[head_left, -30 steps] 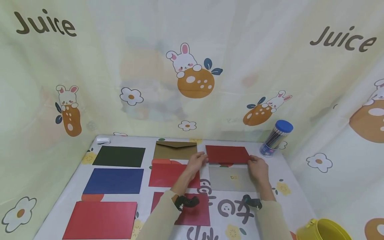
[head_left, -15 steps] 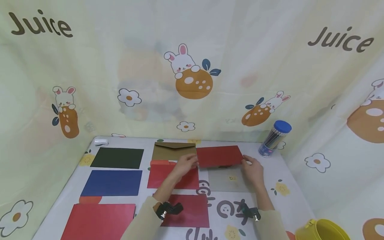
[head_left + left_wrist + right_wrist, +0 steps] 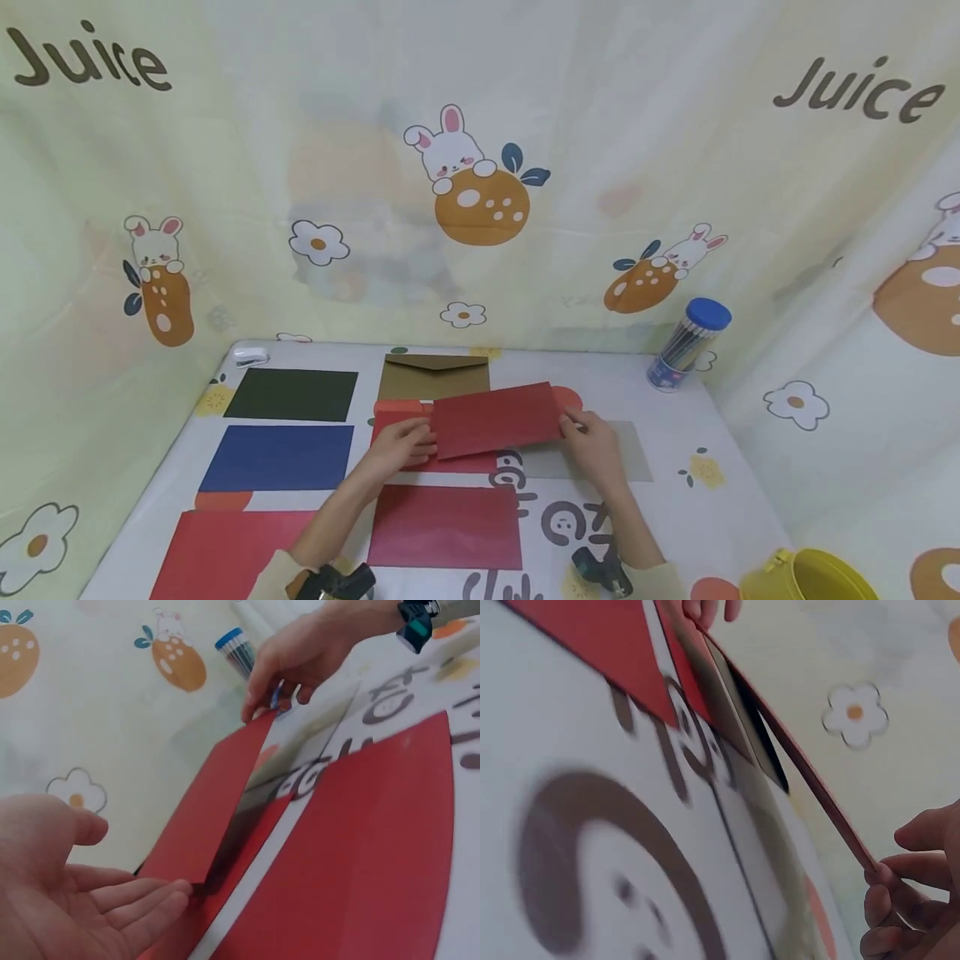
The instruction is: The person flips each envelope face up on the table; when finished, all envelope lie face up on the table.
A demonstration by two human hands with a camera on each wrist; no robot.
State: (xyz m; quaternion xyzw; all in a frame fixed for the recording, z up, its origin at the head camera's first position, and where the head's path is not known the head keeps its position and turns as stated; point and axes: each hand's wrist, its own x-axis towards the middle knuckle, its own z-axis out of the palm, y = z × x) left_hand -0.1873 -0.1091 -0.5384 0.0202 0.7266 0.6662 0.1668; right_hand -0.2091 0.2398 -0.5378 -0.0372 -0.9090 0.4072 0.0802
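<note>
A dark red envelope hangs tilted between my two hands, over part of the red envelope in the middle column. Straight fingers of my left hand touch its left end; in the left wrist view the thumb stands apart from the paper. My right hand grips the opposite end with curled fingers. Under the right hand lies a grey translucent envelope, partly covered. Behind the held envelope is a gold envelope with its flap showing.
A crimson envelope lies in front. To the left are a dark green rectangle, a blue one and a red one. A stapler, a blue-lidded pencil tub and a yellow bucket stand near the edges.
Both hands have carried the dark red envelope from the back right leftward and toward me, tilting it. The left thumb now stands off the paper. The other envelopes stay put.
</note>
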